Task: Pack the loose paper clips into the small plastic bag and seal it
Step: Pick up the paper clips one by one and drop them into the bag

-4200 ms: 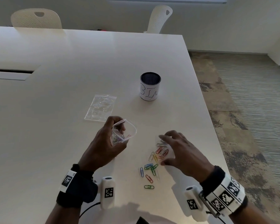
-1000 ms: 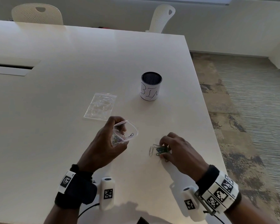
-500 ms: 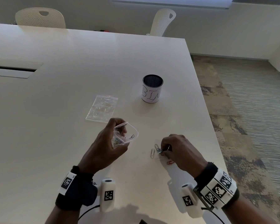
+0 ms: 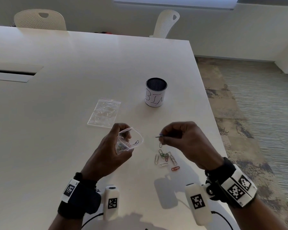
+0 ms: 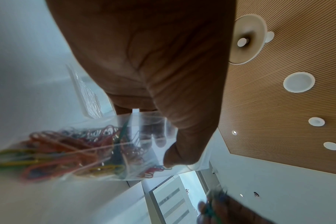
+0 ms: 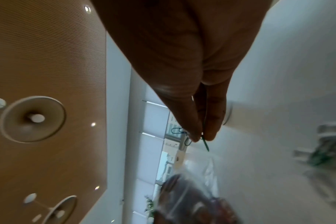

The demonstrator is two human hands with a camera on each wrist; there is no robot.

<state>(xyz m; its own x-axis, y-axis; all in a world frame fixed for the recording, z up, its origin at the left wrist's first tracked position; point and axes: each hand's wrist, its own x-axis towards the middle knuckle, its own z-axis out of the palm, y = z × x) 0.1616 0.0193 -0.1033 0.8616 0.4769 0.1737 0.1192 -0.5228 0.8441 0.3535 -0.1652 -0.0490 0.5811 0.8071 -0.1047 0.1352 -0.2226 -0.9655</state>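
Observation:
My left hand (image 4: pixel 113 150) grips a small clear plastic bag (image 4: pixel 131 141) above the table, its mouth held wide toward the right. Several coloured paper clips (image 5: pixel 71 150) lie inside the bag (image 5: pixel 144 136). My right hand (image 4: pixel 178 138) is raised just right of the bag mouth and pinches a few paper clips (image 4: pixel 158 137) between thumb and fingertips; in the right wrist view a green clip (image 6: pixel 205 142) sticks out of that pinch. Several loose clips (image 4: pixel 166 157) lie on the white table (image 4: pixel 56 146) below the right hand, a red one (image 4: pixel 175 168) nearest me.
A flat stack of spare clear bags (image 4: pixel 104 115) lies beyond the left hand. A black mesh cup with a white label (image 4: pixel 156 94) stands farther back. The table's right edge (image 4: pixel 213 117) runs close to the right hand. Two white chairs (image 4: pixel 40 19) stand at the far side.
My right hand has lifted off the table with a few clips pinched and moved up toward the bag mouth. The loose pile has shrunk since the earliest frame. The left hand stays put.

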